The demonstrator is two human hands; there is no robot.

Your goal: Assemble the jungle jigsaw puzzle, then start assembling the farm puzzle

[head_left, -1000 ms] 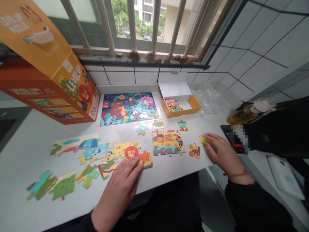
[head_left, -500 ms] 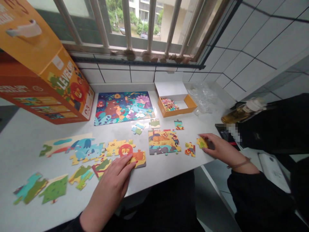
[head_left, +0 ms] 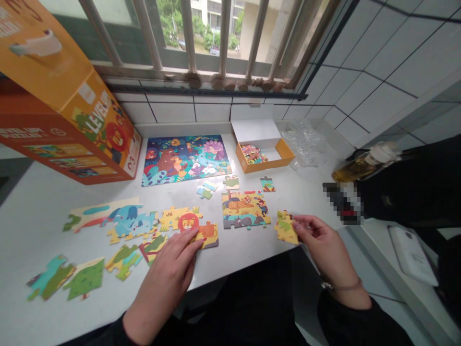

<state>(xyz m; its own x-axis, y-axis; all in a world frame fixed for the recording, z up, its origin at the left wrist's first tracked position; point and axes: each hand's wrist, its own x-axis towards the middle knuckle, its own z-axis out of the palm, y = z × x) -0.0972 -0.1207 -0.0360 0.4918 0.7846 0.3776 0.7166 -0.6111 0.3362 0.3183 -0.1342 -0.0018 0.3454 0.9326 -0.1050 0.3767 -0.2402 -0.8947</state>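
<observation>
My right hand [head_left: 322, 245] pinches a yellow puzzle piece [head_left: 287, 229] with a green patch, raised near the table's front edge. It largely covers another piece behind it. My left hand [head_left: 173, 262] lies flat with fingers stretched over the joined lion pieces [head_left: 189, 223]. To the right of those sits a joined section with a leopard [head_left: 245, 210]. Left of the lion is a joined elephant section [head_left: 131, 221]. Several loose pieces lie around, among them a green tree piece [head_left: 86, 279], a small blue-green piece [head_left: 267, 184] and a pale green one [head_left: 231, 182].
A finished dark forest puzzle [head_left: 185, 161] lies at the back. Beside it an orange box [head_left: 266, 163] with its lid up holds pieces. A tall orange puzzle box [head_left: 104, 129] stands left. Clear plastic wrap [head_left: 304, 144], a bottle [head_left: 363, 163] and a white phone [head_left: 412, 254] are on the right.
My right hand has moved left and toward me, carrying the yellow puzzle piece off the table and over the loose piece beside the leopard section. My left hand stays on the lion pieces.
</observation>
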